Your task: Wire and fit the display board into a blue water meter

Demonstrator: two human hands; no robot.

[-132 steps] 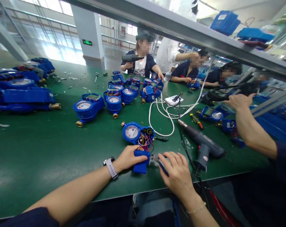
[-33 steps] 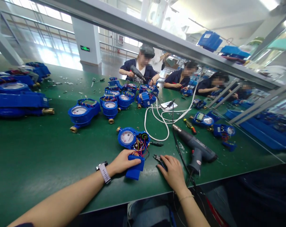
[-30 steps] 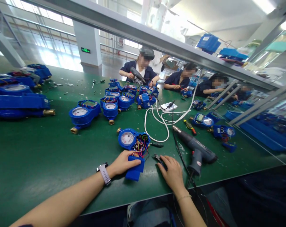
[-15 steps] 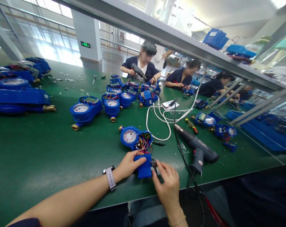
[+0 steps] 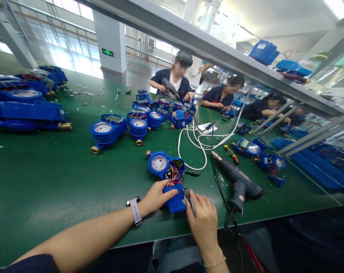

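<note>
A: What do the hands hold?
B: The left hand (image 5: pixel 158 198) pinches a boxy blue plastic cover (image 5: pixel 176 204), thumb on top. The right hand (image 5: pixel 202 217) grips small grey metal pliers (image 5: pixel 186 192), their tips at the cover's right edge; whether they bite anything, I can't make out.
A: How would you do that well?
B: I'd press the thumb firmly against twisting and keep the tips clear of the thin multicoloured wires (image 5: pixel 176 173) just beyond.
A: And the meter?
B: The blue, round-dialled meter (image 5: pixel 159 163) lies past the cover, its wired compartment open. Farther off, more blue meters (image 5: pixel 139 127) stand clustered.
</note>
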